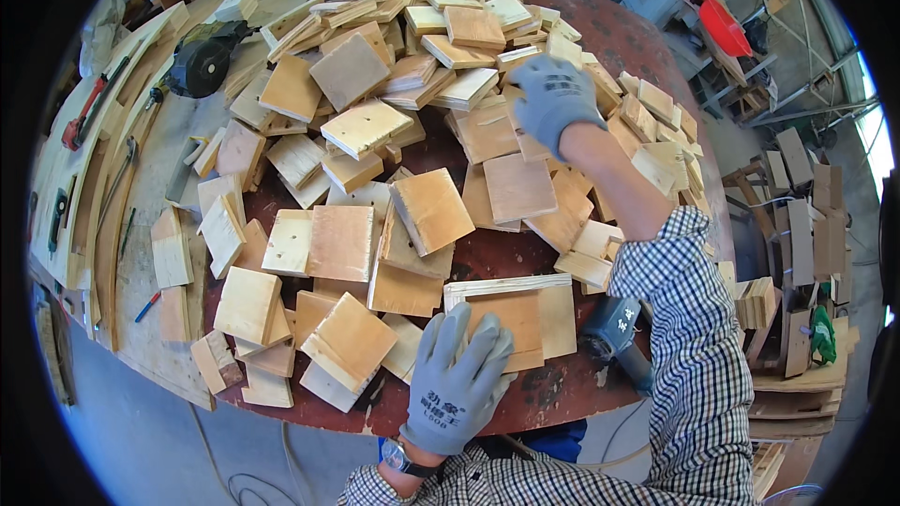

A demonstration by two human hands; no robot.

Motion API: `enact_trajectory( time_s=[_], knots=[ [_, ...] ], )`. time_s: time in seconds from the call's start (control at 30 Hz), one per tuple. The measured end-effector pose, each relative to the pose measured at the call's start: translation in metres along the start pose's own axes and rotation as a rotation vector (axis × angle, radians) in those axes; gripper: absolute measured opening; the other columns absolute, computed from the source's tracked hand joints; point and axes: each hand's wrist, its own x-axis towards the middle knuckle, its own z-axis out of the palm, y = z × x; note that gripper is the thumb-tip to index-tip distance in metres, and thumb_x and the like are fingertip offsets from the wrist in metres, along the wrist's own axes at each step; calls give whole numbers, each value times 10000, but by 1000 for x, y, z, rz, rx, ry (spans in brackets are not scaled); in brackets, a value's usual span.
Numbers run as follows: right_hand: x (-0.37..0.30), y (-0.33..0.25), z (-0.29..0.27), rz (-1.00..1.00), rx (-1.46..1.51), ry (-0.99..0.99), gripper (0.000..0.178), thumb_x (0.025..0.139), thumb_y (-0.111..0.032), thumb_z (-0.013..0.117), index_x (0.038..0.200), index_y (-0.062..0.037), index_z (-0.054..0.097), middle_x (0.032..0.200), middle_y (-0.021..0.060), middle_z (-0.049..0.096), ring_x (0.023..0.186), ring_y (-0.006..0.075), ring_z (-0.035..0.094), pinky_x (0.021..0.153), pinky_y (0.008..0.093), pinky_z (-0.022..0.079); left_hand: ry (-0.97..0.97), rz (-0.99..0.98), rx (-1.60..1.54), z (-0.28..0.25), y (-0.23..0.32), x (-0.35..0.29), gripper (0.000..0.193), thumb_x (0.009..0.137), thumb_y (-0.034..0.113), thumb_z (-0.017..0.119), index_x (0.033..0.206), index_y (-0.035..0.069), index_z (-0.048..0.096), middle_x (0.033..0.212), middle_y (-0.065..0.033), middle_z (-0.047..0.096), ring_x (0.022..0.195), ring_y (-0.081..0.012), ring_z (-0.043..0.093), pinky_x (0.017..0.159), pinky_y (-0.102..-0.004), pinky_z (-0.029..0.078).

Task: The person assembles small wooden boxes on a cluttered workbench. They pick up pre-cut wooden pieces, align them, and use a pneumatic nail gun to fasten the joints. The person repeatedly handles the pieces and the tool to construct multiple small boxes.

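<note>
Both my hands wear grey work gloves. At the near edge of the table, my left hand lies with fingers stretched against a small stack of flat wooden blocks; its thumb side faces the stack. My right hand reaches far over a big heap of square wooden blocks, its back turned up. Its fingertips point down among the blocks, so whether they grip one is hidden. A pale block sits just beyond that hand, and a loose square block lies nearer to me.
A dark blue power tool lies right of the small stack, close to my right sleeve. The red table carries the heap. On the left, a wooden bench holds a black round-bodied tool and long-handled red cutters. Wood pieces are stacked at right.
</note>
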Motion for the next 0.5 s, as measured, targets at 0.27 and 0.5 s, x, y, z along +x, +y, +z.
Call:
enact_trajectory(
  time_s=[0.27, 0.5],
  knots=[
    [-30, -56, -6, 58, -260, -269, 964, 837, -714, 639, 1425, 46, 561, 1395, 254, 627, 1371, 383, 565, 1201, 464, 352, -4, 25, -35, -1, 4, 1, 632, 683, 233, 899, 1266, 82, 707, 1412, -111, 621, 1397, -455, 511, 1134, -597, 458],
    [-14, -11, -5, -79, 15, -335, 952, 691, -577, 849, 1424, -39, 565, 1386, 198, 617, 1308, 342, 596, 1124, 445, 462, 0, 10, -19, -2, 1, -1, 630, 696, 230, 887, 1280, 83, 699, 1406, -111, 624, 1404, -459, 507, 1142, -591, 456]
  ],
)
